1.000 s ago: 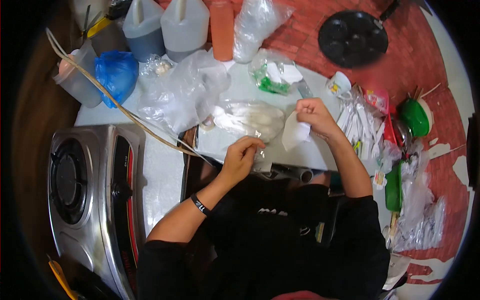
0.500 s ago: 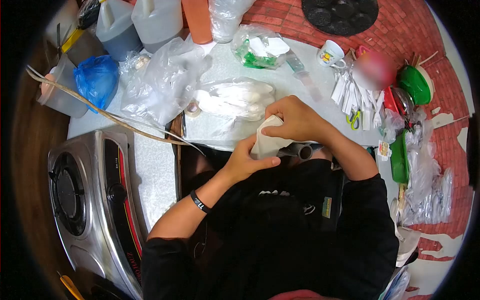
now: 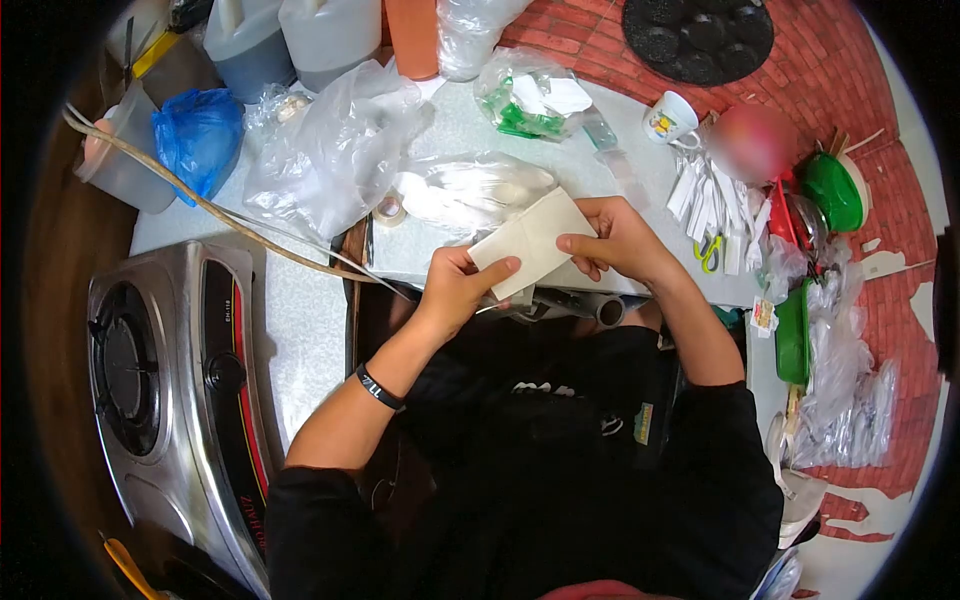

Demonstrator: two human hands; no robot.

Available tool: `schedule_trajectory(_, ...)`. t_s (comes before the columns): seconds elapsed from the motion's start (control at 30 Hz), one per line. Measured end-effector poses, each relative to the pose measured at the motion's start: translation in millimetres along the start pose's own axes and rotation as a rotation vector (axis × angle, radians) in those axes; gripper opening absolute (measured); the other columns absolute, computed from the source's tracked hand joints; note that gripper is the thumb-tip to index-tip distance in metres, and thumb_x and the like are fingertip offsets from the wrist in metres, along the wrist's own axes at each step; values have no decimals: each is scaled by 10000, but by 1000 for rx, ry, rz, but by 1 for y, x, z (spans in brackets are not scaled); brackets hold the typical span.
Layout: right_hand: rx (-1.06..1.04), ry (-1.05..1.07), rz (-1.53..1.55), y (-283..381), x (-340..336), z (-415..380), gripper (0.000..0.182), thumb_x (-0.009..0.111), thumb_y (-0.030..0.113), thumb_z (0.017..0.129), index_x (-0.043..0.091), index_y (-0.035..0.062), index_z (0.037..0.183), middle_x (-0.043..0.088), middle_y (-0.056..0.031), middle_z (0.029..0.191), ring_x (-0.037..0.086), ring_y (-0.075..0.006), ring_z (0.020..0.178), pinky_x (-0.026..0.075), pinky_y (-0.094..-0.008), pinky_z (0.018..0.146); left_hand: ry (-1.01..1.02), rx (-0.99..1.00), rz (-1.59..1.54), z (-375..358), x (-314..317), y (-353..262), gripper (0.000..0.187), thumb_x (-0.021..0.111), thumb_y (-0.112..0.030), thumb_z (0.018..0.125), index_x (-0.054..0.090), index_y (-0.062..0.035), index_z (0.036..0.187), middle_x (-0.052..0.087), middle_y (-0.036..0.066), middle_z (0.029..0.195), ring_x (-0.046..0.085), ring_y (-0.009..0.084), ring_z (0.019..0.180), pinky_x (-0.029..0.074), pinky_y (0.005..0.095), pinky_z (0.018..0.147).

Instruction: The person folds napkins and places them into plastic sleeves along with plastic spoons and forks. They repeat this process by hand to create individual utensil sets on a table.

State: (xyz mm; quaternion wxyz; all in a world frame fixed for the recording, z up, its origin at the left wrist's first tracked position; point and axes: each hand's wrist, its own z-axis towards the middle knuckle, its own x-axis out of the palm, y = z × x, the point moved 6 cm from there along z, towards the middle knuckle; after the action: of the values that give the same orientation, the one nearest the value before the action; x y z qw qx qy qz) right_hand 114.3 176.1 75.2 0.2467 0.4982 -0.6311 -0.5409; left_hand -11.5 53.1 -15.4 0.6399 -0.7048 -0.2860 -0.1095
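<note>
A flat, folded piece of cream paper [image 3: 532, 243] is held between both hands in front of my body, with a crease across it. My left hand [image 3: 462, 284] grips its lower left corner, thumb on top. My right hand [image 3: 612, 243] pinches its right edge with the thumb in front and the fingers curled behind. Just beyond the paper lies a clear plastic bag of white items [image 3: 470, 192], with a roll of tape [image 3: 388, 208] beside it. Below the paper, near my lap, is the open end of a grey tube [image 3: 608, 311].
A gas stove [image 3: 130, 350] stands at the left, with a long thin stick [image 3: 215, 205] slanting above it. White strips [image 3: 692, 190], green-handled scissors [image 3: 709, 252] and a cup [image 3: 670, 117] are at the right. Jugs [image 3: 330, 45] and plastic bags line the back.
The cream paper, bunched upright between my hands before, is now spread flat and faces the camera. My right hand has moved from its top to its right edge. The view has shifted slightly.
</note>
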Motion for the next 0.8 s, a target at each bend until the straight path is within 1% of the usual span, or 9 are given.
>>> schedule_trajectory(0.17,43,1,15,-13,-5,-3,308,660,180,918,635,-46,1126,640,-49,642,572,-98,475,407,-211,433,103,21,135,-3,5,-7,222,705,-133,896,697,53,1018,704,78,823,645,109,665,543,241,564)
schedule_trajectory(0.37,13,39,49,-17,-5,-3,235,633,153,928,657,-39,1060,675,-98,687,619,-132,504,448,-220,446,100,105,237,0,0,-9,216,699,-129,902,702,53,1018,703,61,801,613,82,639,495,218,540)
schedule_trajectory(0.43,-4,9,122,-17,-6,-5,207,602,111,933,658,-37,1067,674,-118,707,637,-159,527,458,-233,458,61,123,285,4,-8,-5,180,686,-82,896,705,42,1025,702,59,817,603,74,657,479,206,557)
schedule_trajectory(0.47,-24,57,191,-19,-6,-6,196,583,95,933,657,-35,1059,674,-125,712,642,-171,533,464,-238,463,43,131,309,5,-11,-3,169,680,-59,892,707,36,1028,701,58,825,598,71,666,470,200,565)
schedule_trajectory(0.57,-80,156,388,-32,-6,-4,186,530,59,925,657,-28,1030,673,-143,720,654,-203,545,479,-251,478,-1,435,351,-2,-2,-23,183,628,49,862,715,21,1021,693,59,868,577,56,702,439,177,592)
schedule_trajectory(0.63,-109,167,504,-37,-6,-5,196,498,49,910,658,-18,1002,671,-148,718,654,-221,541,486,-262,485,8,438,320,-5,-2,-26,254,567,118,832,717,18,1012,686,70,893,582,69,722,447,185,616)
schedule_trajectory(0.67,-112,163,518,-37,-6,-5,199,495,71,911,655,-22,986,672,-154,723,657,-225,550,490,-274,495,12,440,305,-6,-2,-28,296,537,153,817,718,16,1007,682,76,905,584,75,732,450,189,628)
schedule_trajectory(0.73,-117,157,545,-37,-5,-4,218,488,114,912,649,-28,952,674,-166,734,662,-232,569,500,-296,516,41,414,249,-8,0,-27,270,506,118,833,711,38,990,679,95,906,602,111,729,471,224,634)
schedule_trajectory(0.8,-157,163,495,-31,-8,-5,281,515,195,890,651,-43,951,679,-176,752,670,-236,603,501,-305,545,60,401,165,-7,-2,-26,248,487,65,850,704,56,969,677,110,903,618,147,730,490,261,645)
